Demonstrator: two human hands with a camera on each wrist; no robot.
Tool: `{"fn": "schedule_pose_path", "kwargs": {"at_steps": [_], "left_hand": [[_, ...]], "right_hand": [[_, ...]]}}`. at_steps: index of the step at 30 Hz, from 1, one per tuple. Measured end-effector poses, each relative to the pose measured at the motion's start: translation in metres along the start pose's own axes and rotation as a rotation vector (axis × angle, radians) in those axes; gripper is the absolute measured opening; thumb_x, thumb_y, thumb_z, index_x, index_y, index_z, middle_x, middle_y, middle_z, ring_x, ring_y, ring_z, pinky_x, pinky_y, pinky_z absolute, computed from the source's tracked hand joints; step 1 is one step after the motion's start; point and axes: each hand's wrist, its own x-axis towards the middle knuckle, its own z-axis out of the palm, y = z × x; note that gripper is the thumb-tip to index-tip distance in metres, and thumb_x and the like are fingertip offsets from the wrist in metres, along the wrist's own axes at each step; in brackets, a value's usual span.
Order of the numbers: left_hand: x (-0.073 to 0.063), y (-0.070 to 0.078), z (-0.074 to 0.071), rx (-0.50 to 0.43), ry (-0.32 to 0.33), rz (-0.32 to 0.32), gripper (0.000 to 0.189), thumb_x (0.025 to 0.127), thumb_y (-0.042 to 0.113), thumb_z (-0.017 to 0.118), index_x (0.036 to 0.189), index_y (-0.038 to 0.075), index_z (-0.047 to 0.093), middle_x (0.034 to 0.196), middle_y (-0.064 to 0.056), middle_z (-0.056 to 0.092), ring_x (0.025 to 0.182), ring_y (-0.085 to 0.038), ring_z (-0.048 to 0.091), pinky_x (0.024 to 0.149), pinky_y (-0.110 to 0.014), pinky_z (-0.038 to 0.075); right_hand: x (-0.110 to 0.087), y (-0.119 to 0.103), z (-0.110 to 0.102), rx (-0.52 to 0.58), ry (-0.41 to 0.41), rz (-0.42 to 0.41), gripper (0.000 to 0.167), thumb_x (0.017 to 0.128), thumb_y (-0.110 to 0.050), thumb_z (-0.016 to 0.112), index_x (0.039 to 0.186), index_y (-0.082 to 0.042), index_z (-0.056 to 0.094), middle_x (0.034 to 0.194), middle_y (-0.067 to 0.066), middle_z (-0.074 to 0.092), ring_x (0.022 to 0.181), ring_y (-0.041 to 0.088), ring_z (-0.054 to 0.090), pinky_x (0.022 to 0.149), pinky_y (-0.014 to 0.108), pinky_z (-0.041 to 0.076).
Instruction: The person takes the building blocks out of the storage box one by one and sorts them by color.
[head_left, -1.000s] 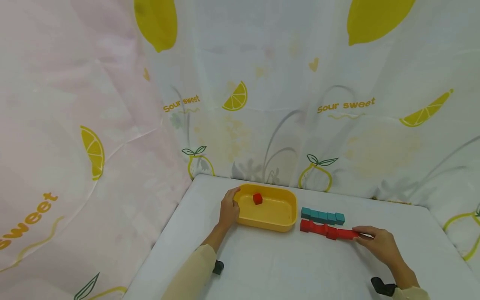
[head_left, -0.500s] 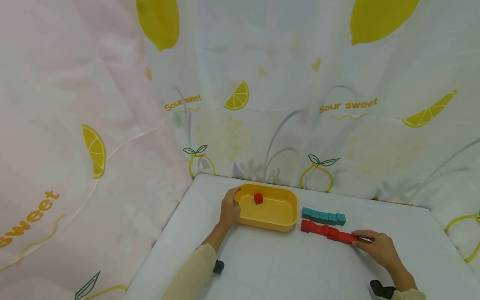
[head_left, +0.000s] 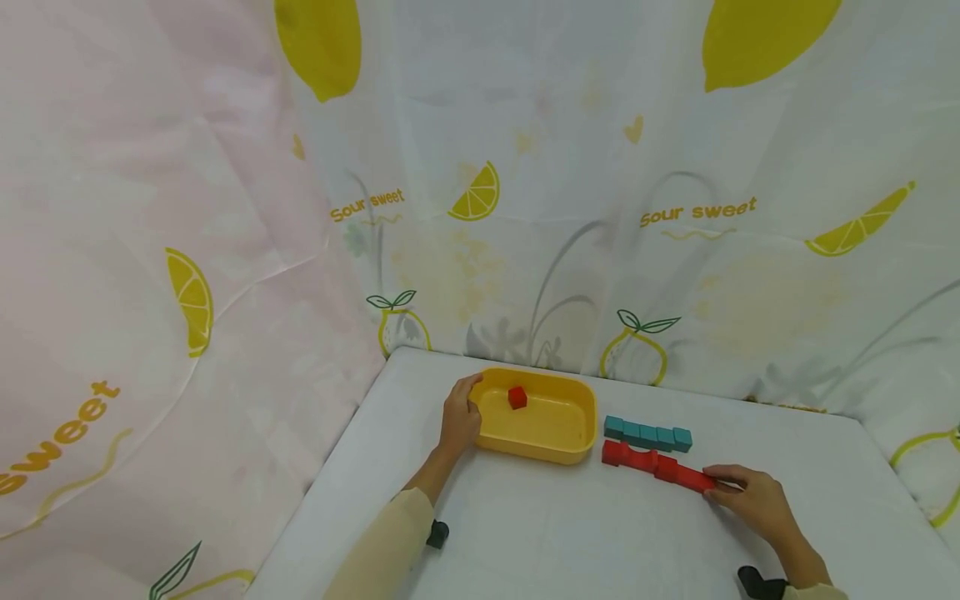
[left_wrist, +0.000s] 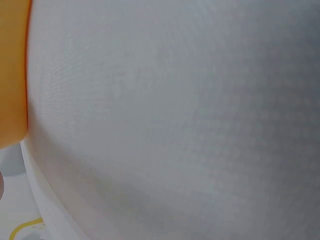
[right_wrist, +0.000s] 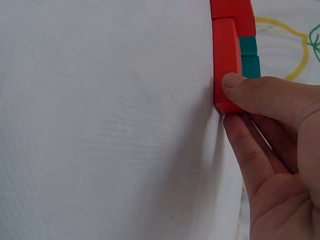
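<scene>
My left hand (head_left: 459, 417) grips the left end of a yellow plastic tray (head_left: 525, 448), fingers at its rim. A red cube (head_left: 517, 397) sits inside the tray toward the left. To the tray's right, red blocks form a row on the table. My right hand (head_left: 753, 500) holds the outer end of the row's rightmost piece, a long red block (head_left: 686, 476). In the right wrist view, the thumb lies on that red block (right_wrist: 226, 55) and a fingertip meets its end. The left wrist view catches only the tray's orange-looking side (left_wrist: 12, 75).
Behind the red row runs a parallel line of teal cubes (head_left: 648, 434). A white cloth covers the table (head_left: 570, 533). Lemon-printed curtains (head_left: 525, 250) rise at the table's back and left edges. Dark wrist devices (head_left: 761, 582) are strapped near both cuffs.
The right end of the long red block has swung slightly toward the front edge, along with my right hand. My left hand, the tray and the teal line stay put.
</scene>
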Motion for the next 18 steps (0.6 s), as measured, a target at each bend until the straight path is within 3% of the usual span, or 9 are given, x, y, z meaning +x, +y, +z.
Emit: {"fn": "schedule_pose_path", "kwargs": {"at_steps": [9, 18], "left_hand": [[0.0006, 0.0003, -0.0005, -0.002, 0.001, -0.005, 0.054, 0.079, -0.02, 0.038, 0.128, -0.008, 0.055, 0.124, -0.018, 0.058, 0.122, -0.029, 0.053, 0.105, -0.043, 0.042], [-0.0002, 0.0006, -0.0007, 0.002, -0.007, -0.012, 0.054, 0.079, -0.021, 0.038, 0.128, -0.007, 0.055, 0.125, -0.018, 0.058, 0.122, -0.029, 0.053, 0.105, -0.042, 0.042]], "right_hand": [[-0.001, -0.004, 0.0013, 0.019, 0.014, -0.021, 0.037, 0.079, -0.015, 0.079, 0.111, 0.002, 0.071, 0.112, 0.025, 0.067, 0.112, 0.048, 0.053, 0.088, 0.06, 0.049], [0.0015, -0.0035, -0.0001, 0.079, -0.017, 0.049, 0.053, 0.085, -0.03, 0.075, 0.123, 0.005, 0.062, 0.12, 0.026, 0.063, 0.114, 0.046, 0.054, 0.084, 0.049, 0.055]]}}
